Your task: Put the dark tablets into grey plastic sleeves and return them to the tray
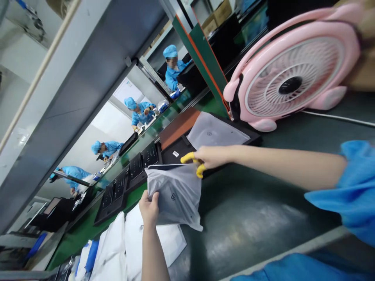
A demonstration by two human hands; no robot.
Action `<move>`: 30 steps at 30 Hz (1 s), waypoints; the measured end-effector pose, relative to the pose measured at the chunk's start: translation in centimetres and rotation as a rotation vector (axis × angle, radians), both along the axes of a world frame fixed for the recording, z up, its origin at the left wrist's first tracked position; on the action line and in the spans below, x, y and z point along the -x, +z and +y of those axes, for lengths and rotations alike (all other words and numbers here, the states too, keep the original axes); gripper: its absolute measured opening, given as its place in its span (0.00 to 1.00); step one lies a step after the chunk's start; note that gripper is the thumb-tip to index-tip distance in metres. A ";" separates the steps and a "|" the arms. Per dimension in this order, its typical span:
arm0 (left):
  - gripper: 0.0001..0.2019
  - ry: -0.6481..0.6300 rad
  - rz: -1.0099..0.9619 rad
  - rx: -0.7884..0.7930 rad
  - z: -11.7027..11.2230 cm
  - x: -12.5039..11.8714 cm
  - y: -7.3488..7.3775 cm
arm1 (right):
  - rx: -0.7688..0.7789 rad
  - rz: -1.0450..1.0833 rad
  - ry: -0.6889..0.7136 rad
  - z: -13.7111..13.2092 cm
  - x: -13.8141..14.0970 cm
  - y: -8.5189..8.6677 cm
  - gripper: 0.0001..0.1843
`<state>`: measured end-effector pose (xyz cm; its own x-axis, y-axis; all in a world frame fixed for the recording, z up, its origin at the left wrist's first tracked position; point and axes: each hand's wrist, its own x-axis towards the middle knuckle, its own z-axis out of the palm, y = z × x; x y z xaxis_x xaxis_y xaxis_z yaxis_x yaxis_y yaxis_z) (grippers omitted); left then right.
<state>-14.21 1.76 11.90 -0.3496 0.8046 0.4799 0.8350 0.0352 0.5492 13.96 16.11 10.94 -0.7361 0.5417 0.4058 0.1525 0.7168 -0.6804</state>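
Observation:
A frosted plastic bag (174,195) with a small dark printed mark is held upright over the bench. A thin, flat dark panel with a pale edge (166,167) shows at the bag's mouth; most of it is hidden inside. My left hand (149,207) grips the bag's left side, thumb in front. At the upper right corner is my right hand (209,157), with yellow finger covers on, its fingers bent around the bag's edge. Below lie white bags (171,240) in a stack. Behind, another frosted bag (216,130) rests on a black tray (172,153).
A pink fan (290,84) stands at the right, its white cable (340,118) running across the dark bench (249,210). Black trays (113,199) with flat dark panels line the green conveyor (73,238). Several people in blue (174,74) work farther along. A grey beam (79,89) crosses overhead.

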 end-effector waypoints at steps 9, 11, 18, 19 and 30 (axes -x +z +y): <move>0.08 0.034 -0.085 -0.064 1.0 -1.5 -1.7 | -0.273 0.232 -0.062 -1.0 2.7 8.7 0.35; 0.11 -0.009 -0.092 -0.054 1.3 -2.6 -1.8 | -0.195 0.185 -0.034 -1.9 5.4 10.2 0.32; 0.18 -0.065 -0.290 -0.034 3.9 -2.7 -1.7 | -0.081 0.925 -0.489 1.1 3.9 13.9 0.17; 0.18 -0.048 -0.321 -0.029 4.8 -2.1 -1.3 | -0.089 0.970 -0.391 0.4 3.2 12.4 0.16; 0.16 0.043 -0.368 0.262 17.9 -1.1 -2.7 | -0.144 -0.134 0.219 -5.1 7.7 -14.8 0.09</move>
